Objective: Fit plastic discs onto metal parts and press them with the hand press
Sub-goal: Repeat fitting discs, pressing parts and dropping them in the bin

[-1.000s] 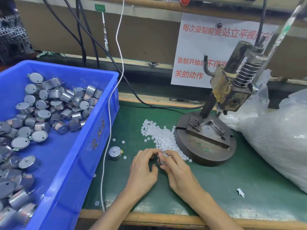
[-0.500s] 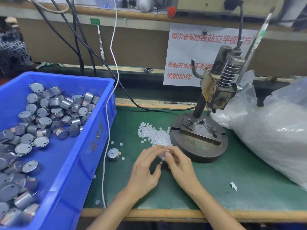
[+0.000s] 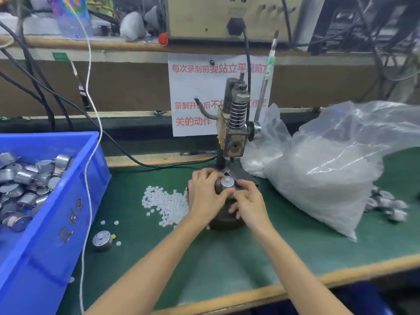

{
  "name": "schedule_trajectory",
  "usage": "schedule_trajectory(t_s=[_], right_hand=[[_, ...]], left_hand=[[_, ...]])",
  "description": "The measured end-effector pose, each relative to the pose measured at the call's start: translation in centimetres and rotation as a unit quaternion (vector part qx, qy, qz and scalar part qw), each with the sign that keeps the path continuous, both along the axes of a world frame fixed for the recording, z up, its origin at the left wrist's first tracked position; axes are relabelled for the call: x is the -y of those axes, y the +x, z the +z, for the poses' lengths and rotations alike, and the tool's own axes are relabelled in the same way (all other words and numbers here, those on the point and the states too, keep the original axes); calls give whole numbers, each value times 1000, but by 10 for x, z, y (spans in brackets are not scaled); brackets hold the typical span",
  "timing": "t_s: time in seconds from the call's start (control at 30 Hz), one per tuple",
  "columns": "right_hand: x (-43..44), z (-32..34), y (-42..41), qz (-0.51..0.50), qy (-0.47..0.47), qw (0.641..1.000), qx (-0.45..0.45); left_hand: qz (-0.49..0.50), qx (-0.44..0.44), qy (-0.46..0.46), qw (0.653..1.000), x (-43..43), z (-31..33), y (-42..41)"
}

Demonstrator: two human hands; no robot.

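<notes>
Since the earlier frame, both hands have moved from the desk in front of the press up onto the press base [image 3: 223,220], taking the metal part [image 3: 221,186] with them. The part now sits on the base below the ram of the hand press [image 3: 234,133], with a white plastic disc [image 3: 227,181] on its top face.

The left hand [image 3: 204,194] grips the part around its side wall. The right hand [image 3: 248,202] appears to pinch the near rim with curled fingertips, though motion blur hides the exact contact.

Handling:
- The metal part is a small rigid can, probably light for its size. Its smooth wall may slip, so hold it by the side and not by the top.
- The disc is small, light and loose until pressed. Keep the part upright.
- Move the fingers away from the ram before pulling the lever [image 3: 264,92].

Surroundings: the desk [image 3: 227,264] has a green mat. A pile of spare discs [image 3: 166,203] lies just left of the base. One loose part [image 3: 102,241] stands near the blue bin [image 3: 75,223], which holds more metal parts. A clear plastic bag [image 3: 329,178] lies close to the right of the press, leaving little room on that side.
</notes>
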State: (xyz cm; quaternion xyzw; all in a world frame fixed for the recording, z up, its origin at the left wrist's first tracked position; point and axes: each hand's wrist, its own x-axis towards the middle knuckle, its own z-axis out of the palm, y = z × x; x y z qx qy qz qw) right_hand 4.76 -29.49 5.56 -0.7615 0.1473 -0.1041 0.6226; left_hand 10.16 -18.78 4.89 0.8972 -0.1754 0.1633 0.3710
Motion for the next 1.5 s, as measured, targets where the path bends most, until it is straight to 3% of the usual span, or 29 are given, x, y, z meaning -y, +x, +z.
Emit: schedule_trajectory(t_s=[0.27,0.4,0.53,0.73,0.87,1.0,1.27,1.5], right_hand=[[26,9,9,-17,-35,999,22],[42,50,25,-91,-45,985,138],[58,133,65,-136,-61,959,242],[70,221,100,-23,42,986,160],[59,201,67,-74,2,953,292],[49,163,31,-78,37,915,395],[26,129,16,-121,67,879,456],[27,144,31,-166,33,878,447]], left_hand=[[49,-15,-12,999,15,-6,20],[26,-41,-43,998,17,-6,23],[24,-51,-33,998,17,-9,24],[25,-46,-16,998,17,-6,21],[22,-34,-14,999,17,-7,21],[19,-31,-17,999,17,-8,23],[22,-28,-7,999,17,-9,23],[19,-25,-3,1000,17,-9,23]])
